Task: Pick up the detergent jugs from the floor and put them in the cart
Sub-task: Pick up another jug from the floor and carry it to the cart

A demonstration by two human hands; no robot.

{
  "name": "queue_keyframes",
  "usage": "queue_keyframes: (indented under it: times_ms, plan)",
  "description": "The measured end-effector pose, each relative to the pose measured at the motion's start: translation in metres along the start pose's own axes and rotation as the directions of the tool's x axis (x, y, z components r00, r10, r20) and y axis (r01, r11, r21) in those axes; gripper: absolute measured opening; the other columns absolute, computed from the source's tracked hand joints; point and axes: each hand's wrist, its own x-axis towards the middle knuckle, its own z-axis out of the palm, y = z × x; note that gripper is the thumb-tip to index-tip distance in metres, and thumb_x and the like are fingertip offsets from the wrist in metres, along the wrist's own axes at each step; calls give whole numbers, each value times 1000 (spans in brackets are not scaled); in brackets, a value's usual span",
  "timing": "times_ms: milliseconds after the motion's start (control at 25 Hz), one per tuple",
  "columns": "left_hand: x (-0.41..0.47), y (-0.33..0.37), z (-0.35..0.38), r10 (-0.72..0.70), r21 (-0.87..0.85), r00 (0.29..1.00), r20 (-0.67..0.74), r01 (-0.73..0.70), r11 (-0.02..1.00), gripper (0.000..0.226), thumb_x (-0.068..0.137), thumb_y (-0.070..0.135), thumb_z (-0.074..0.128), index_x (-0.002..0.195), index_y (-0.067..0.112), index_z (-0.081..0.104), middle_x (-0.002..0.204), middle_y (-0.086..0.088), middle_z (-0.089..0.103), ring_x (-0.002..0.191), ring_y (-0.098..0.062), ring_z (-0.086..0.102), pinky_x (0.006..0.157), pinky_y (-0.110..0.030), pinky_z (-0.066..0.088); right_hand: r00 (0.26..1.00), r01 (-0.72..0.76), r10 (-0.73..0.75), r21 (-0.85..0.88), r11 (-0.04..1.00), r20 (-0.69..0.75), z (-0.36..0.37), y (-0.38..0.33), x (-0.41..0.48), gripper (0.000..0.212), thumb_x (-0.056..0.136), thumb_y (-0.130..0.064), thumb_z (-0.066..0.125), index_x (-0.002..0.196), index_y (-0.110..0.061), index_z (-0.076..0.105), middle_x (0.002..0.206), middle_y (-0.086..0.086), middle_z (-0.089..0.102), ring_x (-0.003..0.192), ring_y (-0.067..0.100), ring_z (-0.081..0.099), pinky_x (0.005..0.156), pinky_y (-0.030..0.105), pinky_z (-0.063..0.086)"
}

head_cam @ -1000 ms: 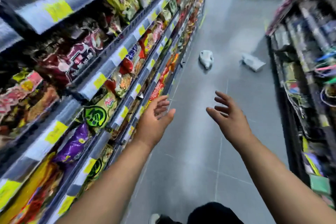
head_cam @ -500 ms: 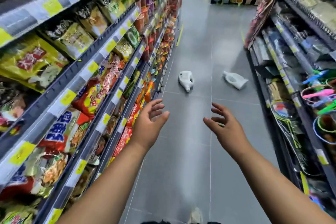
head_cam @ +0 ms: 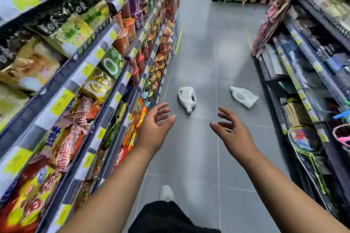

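Observation:
Two white detergent jugs lie on their sides on the grey tiled floor of a shop aisle. The nearer jug (head_cam: 186, 98) points its cap toward me, just beyond my left hand (head_cam: 154, 130). A second jug (head_cam: 244, 97) lies to the right, close to the foot of the right shelving. My right hand (head_cam: 232, 134) is held out beside the left one. Both hands are empty with fingers spread and loosely bent, above the floor and short of the jugs. No cart is in view.
Shelves of snack bags and cup noodles (head_cam: 79, 85) line the left side. Racks of hardware and rackets (head_cam: 310, 104) line the right. The grey floor (head_cam: 200, 157) runs between them. My white shoe (head_cam: 166, 193) steps forward below.
I have walked up the aisle, so both jugs are nearer and lower in the view. My hands stay outstretched and empty, fingers spread a little wider.

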Motion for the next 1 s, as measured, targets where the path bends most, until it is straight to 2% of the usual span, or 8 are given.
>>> queue_keyframes:
  times_ms: [120,240,360,560,720,920,1000]
  plan:
    - [90,1,11,-33,12,998,53,33,999,42,89,12,69,128,19,55,121,-4,62,114,-17,60,86,-13,49,998,-43,44,22,999,-47,13,-6,78,52,84,-26,73,129,-40,51,127,-10,57,111,14,59,90,30,49]
    - [164,9,23,-50,24,995,83,48,999,46,78,27,70,122,26,57,117,-2,63,111,-18,61,89,-22,50,994,-74,78,50,996,-81,17,-13,142,53,83,-27,74,129,-40,52,126,-11,57,111,14,59,90,31,50]
    - [236,19,48,-51,48,993,106,46,998,42,75,31,67,116,34,57,118,-2,63,108,-12,62,88,-20,50,991,-91,95,51,995,-89,8,-17,212,54,82,-30,74,131,-40,51,127,-12,56,111,12,59,90,30,49]
    - [347,16,108,-51,39,994,96,48,998,36,87,19,71,113,39,56,116,3,64,107,-8,63,88,-23,52,995,-86,88,37,996,-57,-25,-5,339,53,83,-31,74,129,-42,50,128,-12,56,110,10,59,92,30,50]
    - [425,13,167,-99,33,995,8,99,995,37,90,6,67,115,31,56,115,0,63,104,-12,62,79,-10,50,994,-94,93,7,996,63,-60,1,440,51,83,-31,74,125,-47,49,129,-11,55,110,10,58,94,33,50]
    - [513,18,219,-119,18,990,-77,121,992,37,90,7,66,120,26,54,115,-1,63,104,-9,61,77,-6,48,981,-57,76,-109,992,180,-96,-2,554,48,83,-34,73,118,-52,46,129,-11,55,110,9,57,95,33,49]
    - [542,10,223,-133,5,984,-121,134,991,38,90,9,68,122,26,54,117,-2,62,108,-13,61,80,-8,48,970,-49,84,-157,986,227,-95,1,596,48,82,-35,73,120,-51,47,128,-10,55,110,11,58,95,35,50]
